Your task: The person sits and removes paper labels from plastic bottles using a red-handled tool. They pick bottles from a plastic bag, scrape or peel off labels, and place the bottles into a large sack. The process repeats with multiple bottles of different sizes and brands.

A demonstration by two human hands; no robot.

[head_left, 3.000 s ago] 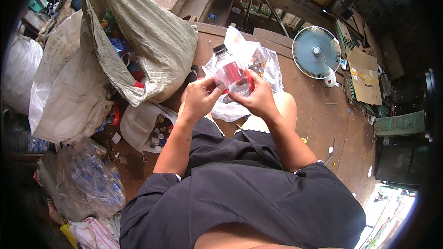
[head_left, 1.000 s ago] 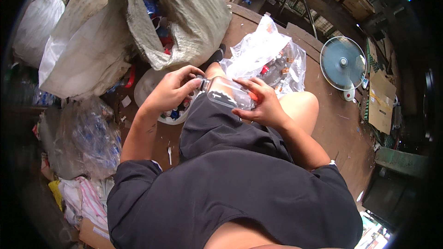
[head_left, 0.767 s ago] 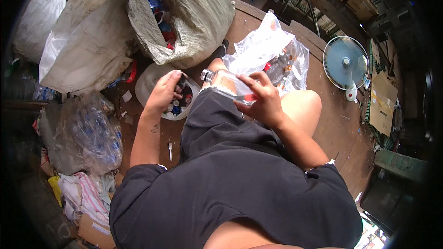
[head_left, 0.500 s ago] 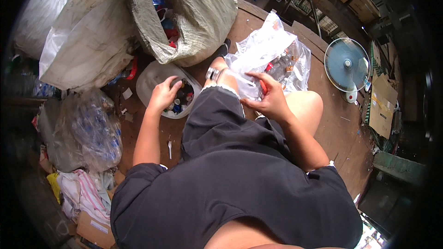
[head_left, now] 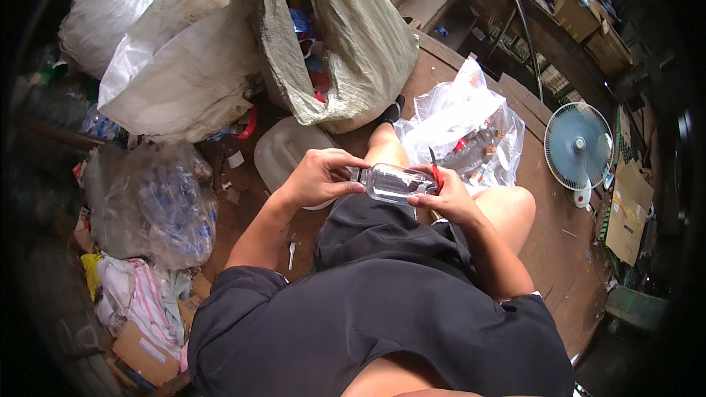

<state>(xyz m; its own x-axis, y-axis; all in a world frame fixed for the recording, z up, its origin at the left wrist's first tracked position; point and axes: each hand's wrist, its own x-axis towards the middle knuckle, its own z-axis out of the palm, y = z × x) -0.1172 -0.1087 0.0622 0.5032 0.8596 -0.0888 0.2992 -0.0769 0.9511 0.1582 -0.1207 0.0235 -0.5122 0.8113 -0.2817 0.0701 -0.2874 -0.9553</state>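
Note:
A clear plastic bottle (head_left: 393,184) lies sideways between my two hands, above my lap. My left hand (head_left: 323,176) is closed on its neck end, fingers and thumb pinching there. The bottle's base end sits in my right hand (head_left: 452,197), which also grips a red-handled cutting tool (head_left: 440,178). The tool's dark pointed blade sticks up past the fingers; whether it is a knife or scissors I cannot tell. Behind my left hand stands a white plastic tub (head_left: 279,148), its inside mostly hidden by that hand. Beyond my right hand is a clear plastic bag (head_left: 471,129) with bottles inside.
A large woven sack (head_left: 368,51) of plastic waste stands ahead, with paler sacks (head_left: 176,66) to its left. Bagged bottles (head_left: 173,206) and cloths (head_left: 143,298) lie at left. A fan (head_left: 579,143) is at right, near flattened cardboard (head_left: 629,209). A white plastic fork (head_left: 292,255) lies on the floor.
My left hand has left the tub and come right onto the bottle's neck. The bottle has turned level across my lap, still in my right hand. The whole view has shifted slightly.

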